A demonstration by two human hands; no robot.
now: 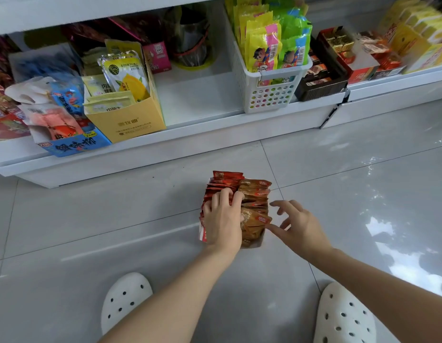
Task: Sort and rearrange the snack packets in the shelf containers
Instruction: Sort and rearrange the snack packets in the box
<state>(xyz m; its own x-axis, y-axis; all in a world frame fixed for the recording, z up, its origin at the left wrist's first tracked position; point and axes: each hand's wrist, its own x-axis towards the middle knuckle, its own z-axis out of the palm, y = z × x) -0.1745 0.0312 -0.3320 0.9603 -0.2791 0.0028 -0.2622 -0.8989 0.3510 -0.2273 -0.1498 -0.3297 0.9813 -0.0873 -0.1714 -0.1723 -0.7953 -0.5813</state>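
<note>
A small box of snack packets stands on the grey floor tiles in front of the shelf. Red packets fill its left row and brown packets its right row. My left hand lies over the red row, fingertips curled into the packets near the middle divide. My right hand hovers just right of the box with fingers spread, its thumb tip touching the nearest brown packet.
The white bottom shelf runs across the back, with a bare gap in its middle. On it stand a yellow carton, a blue box, a white perforated basket and dark chocolate boxes. My white clogs sit below.
</note>
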